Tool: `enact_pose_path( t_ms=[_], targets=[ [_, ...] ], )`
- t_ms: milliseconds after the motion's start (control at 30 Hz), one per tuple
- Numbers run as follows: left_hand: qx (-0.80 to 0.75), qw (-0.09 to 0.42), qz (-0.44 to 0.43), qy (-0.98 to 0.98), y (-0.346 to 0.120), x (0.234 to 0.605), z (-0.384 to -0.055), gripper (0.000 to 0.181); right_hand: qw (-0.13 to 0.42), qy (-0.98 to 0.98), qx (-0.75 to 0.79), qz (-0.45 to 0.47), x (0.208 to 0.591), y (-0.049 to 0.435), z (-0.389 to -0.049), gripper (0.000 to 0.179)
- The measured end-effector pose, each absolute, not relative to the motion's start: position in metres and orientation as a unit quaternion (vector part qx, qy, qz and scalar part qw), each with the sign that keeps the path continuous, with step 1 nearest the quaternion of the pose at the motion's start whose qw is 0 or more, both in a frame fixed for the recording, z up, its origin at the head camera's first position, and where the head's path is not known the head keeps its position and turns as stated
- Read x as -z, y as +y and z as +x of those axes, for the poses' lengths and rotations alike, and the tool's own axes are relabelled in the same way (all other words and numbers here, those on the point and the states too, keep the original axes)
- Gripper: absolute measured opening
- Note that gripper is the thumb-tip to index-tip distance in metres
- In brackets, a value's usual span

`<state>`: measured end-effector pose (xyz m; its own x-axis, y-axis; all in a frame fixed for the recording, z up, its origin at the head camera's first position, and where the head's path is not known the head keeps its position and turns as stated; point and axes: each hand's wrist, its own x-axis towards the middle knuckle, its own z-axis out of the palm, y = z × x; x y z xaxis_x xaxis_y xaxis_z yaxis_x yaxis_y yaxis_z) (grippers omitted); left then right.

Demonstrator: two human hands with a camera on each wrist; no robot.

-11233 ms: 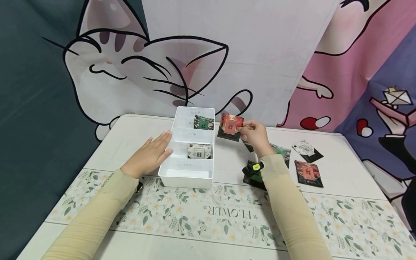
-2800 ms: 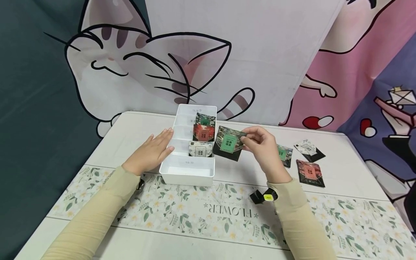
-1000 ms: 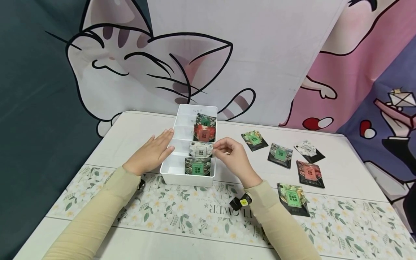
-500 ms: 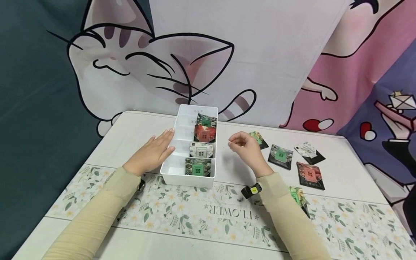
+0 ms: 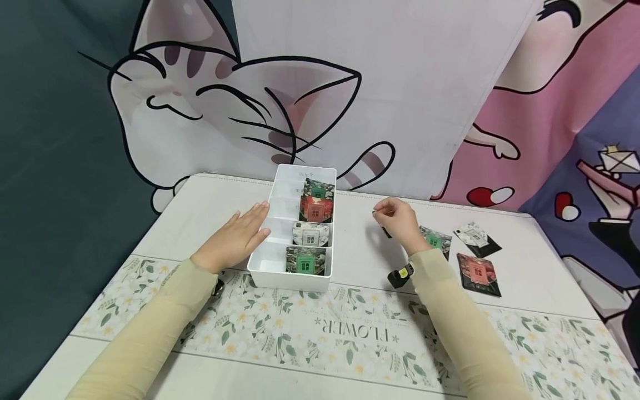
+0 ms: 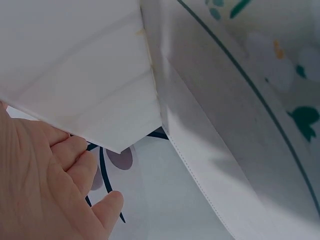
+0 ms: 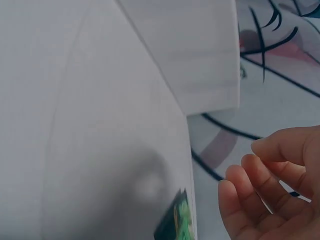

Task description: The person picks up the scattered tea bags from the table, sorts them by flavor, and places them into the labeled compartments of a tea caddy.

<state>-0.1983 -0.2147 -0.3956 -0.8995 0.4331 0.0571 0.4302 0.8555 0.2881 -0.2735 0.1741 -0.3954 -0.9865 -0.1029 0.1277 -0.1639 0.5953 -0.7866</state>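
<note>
My left hand (image 5: 232, 239) rests with extended fingers against the left side of a white divided box (image 5: 290, 282). In the left wrist view its fingers touch the box wall (image 6: 95, 75). Inside, along the right side, stand a dark green tea sachet (image 5: 318, 189), a red one (image 5: 316, 210), a white one (image 5: 310, 235) and a green one (image 5: 306, 261) in the front compartment. My right hand (image 5: 400, 222), fingers loosely bent, hovers over a green-and-yellow sachet on the table, mostly hidden from the head. In the right wrist view that sachet (image 7: 177, 220) lies apart from the fingers.
On the right of the table lie a green sachet (image 5: 436, 240), partly behind the right wrist, a white one (image 5: 475, 238) and a red one (image 5: 478, 273). A flower-print strip (image 5: 280, 328) crosses the front. A cat-print cloth (image 5: 300, 122) hangs behind.
The red sachet, then the green one, held earlier by my right hand now stand in the box. The right hand has moved off rightward to the green-and-yellow sachet. My left hand stays put.
</note>
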Motion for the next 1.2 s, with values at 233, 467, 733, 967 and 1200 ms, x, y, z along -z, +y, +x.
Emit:
enact_pose_path(
  t_ms=[233,467,733,967,1200],
  targets=[
    [-0.142,0.008,0.22,0.965,-0.216,0.396,-0.198,0.069,0.016,-0.91,-0.407,0.073,0.402,0.192,-0.297,0.018],
    [-0.145,0.006,0.221,0.965,-0.216,0.396,-0.198,0.068,-0.004,-0.917,-0.392,0.074,0.401,0.206,-0.315,0.023],
    [-0.141,0.012,0.217,0.966,-0.215,0.395,-0.199,0.068,-0.032,-0.937,-0.345,0.056,0.399,0.218,-0.329,0.034],
    [-0.139,0.012,0.219,0.966,-0.214,0.396,-0.198,0.069,-0.077,-0.946,-0.313,0.037,0.405,0.226,-0.337,0.049],
    [-0.143,0.007,0.221,0.965,-0.214,0.396,-0.197,0.068,-0.116,-0.949,-0.291,0.031,0.407,0.226,-0.337,0.062]
  ],
)
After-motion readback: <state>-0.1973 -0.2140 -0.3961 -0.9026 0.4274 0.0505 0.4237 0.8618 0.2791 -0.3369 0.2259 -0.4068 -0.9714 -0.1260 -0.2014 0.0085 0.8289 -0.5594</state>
